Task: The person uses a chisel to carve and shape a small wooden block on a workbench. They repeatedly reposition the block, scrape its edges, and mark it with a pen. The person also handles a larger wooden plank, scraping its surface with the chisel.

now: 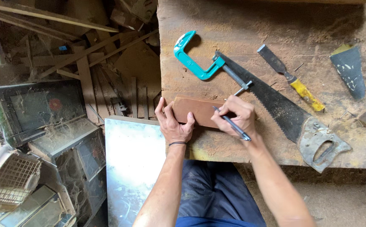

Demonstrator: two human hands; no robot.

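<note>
Wide, sawdust-strewn wooden counter (267, 25) filling the upper right. Handsaw (275, 107) laid diagonally across it, blade dusted, grey metal handle toward the near right edge. Teal C-clamp (193, 63) lying flat beside the saw's tip, screw end touching the blade. Small brown wood block (197, 110) flat near the counter's left front corner. Left hand (172, 124) pressed on the block's left end, fingers spread around it, thumb on top. Right hand (237, 115) over the block's right end, fingers closed on a dark pen (232, 124), tip down on the wood. Yellow-handled chisel (290, 77) lying well apart, beyond the saw
</note>
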